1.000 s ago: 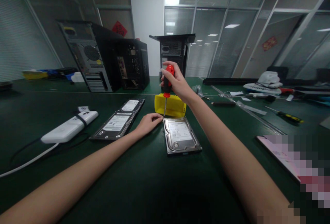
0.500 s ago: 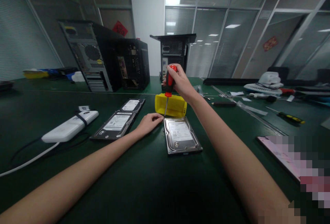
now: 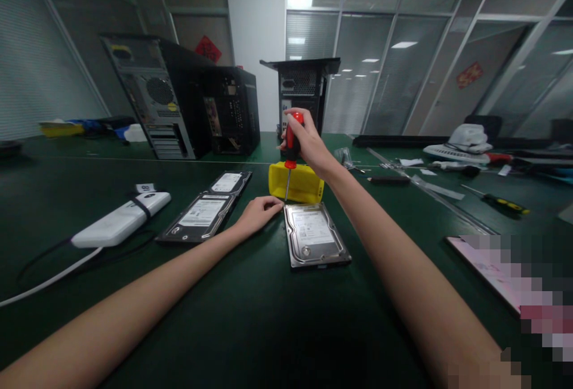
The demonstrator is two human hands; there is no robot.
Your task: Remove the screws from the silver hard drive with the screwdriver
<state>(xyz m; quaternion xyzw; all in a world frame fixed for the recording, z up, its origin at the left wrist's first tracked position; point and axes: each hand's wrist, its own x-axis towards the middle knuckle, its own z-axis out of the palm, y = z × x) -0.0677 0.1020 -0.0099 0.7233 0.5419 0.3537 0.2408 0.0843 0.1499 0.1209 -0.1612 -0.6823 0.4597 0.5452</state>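
A silver hard drive (image 3: 313, 235) lies flat on the dark green table, label up. My right hand (image 3: 304, 135) is wrapped round the red and black handle of a screwdriver (image 3: 293, 144), whose shaft points down to the drive's far left corner. Beside that same corner my left hand (image 3: 262, 213) rests with thumb and fingertips pressed together; what they hold, if anything, is too small to tell. Just behind the drive stands a yellow tray (image 3: 302, 182). Two more hard drives (image 3: 203, 213) (image 3: 228, 182) lie end to end on the left.
Further left is a white power strip (image 3: 120, 219) with cables. Black computer cases (image 3: 156, 96) (image 3: 299, 85) stand at the back. On the right are another screwdriver (image 3: 499, 201), a black bar-shaped item (image 3: 388, 180) and a pink flat object (image 3: 483, 266).
My right hand and the top of the screwdriver handle have shifted slightly left, and the grip has turned a little. My left hand and the drives look the same.
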